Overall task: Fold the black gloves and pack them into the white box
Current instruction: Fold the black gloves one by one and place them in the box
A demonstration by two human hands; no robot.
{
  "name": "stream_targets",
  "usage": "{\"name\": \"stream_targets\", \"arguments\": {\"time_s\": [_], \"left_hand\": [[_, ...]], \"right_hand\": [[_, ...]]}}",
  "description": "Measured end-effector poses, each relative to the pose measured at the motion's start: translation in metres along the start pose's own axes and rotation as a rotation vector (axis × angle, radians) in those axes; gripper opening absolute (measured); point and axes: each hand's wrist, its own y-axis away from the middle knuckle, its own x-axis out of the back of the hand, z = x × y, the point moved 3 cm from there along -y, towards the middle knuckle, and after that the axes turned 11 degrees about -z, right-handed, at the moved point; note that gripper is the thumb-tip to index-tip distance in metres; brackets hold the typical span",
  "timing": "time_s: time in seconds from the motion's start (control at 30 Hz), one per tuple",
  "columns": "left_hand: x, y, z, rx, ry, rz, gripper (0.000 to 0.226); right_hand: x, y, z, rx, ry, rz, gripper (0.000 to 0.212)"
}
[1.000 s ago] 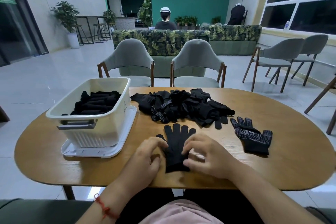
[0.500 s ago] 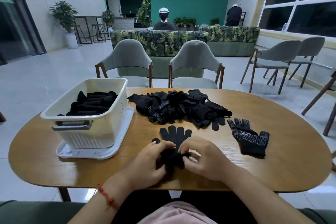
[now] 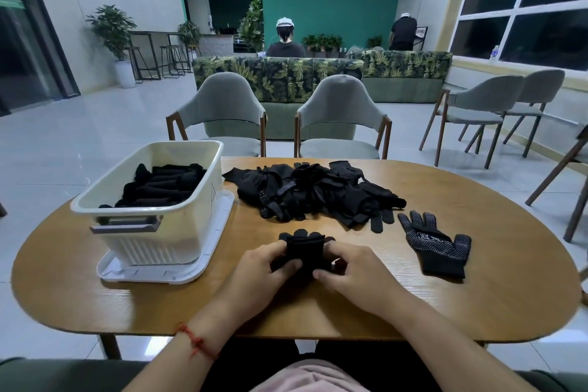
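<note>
A black glove (image 3: 304,248) lies folded over on the wooden table (image 3: 477,302) near the front edge, its fingertips poking out at the far side. My left hand (image 3: 261,277) grips its left side and my right hand (image 3: 353,274) grips its right side, fingers curled on the cloth. Behind it lies a loose pile of black gloves (image 3: 315,191). One dotted black glove (image 3: 436,245) lies flat on its own to the right. The white box (image 3: 152,223) stands at the left on its lid (image 3: 178,274), with several folded black gloves (image 3: 162,184) inside.
Two grey chairs (image 3: 342,118) stand at the table's far side, more chairs at the right. A leaf-patterned sofa (image 3: 280,76) is behind them, with two people further back, facing away.
The glove lay flat with its fingers spread; both hands have folded its cuff end up over the fingers, so it is now a short bundle. The view has shifted slightly.
</note>
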Motion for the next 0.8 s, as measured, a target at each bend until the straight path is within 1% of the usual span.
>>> {"name": "stream_targets", "arguments": {"time_s": [0.07,0.13,0.27,0.4,0.47,0.53,0.6,0.67,0.8], "left_hand": [[0.0,-0.004,0.003,0.009,0.029,0.034,0.021],[0.001,-0.007,0.004,0.024,0.072,0.075,0.019],[0.003,-0.014,0.003,0.094,0.12,0.08,0.028],[0.002,-0.021,-0.003,0.167,0.1,0.162,0.028],[0.001,-0.024,0.0,0.195,0.086,0.207,0.027],[0.0,-0.027,0.005,0.203,0.067,0.239,0.027],[-0.002,-0.029,0.009,0.204,0.051,0.259,0.026],[-0.004,-0.029,0.009,0.206,0.031,0.277,0.023],[-0.007,-0.031,0.004,0.199,-0.007,0.319,0.02]], "right_hand": [[-0.001,-0.006,0.002,-0.022,-0.054,-0.018,0.008],[0.0,-0.012,0.002,-0.056,-0.114,-0.038,0.007],[0.006,-0.028,0.009,-0.177,-0.185,-0.078,0.002],[0.006,-0.043,0.016,-0.285,-0.147,-0.082,0.025],[0.006,-0.049,0.016,-0.317,-0.118,-0.051,0.025],[0.004,-0.052,0.017,-0.353,-0.137,0.001,0.019],[0.001,-0.051,0.017,-0.379,-0.112,0.061,0.031],[-0.004,-0.049,0.015,-0.366,-0.007,0.119,0.035],[-0.011,-0.045,0.007,-0.271,0.158,0.238,0.02]]}}
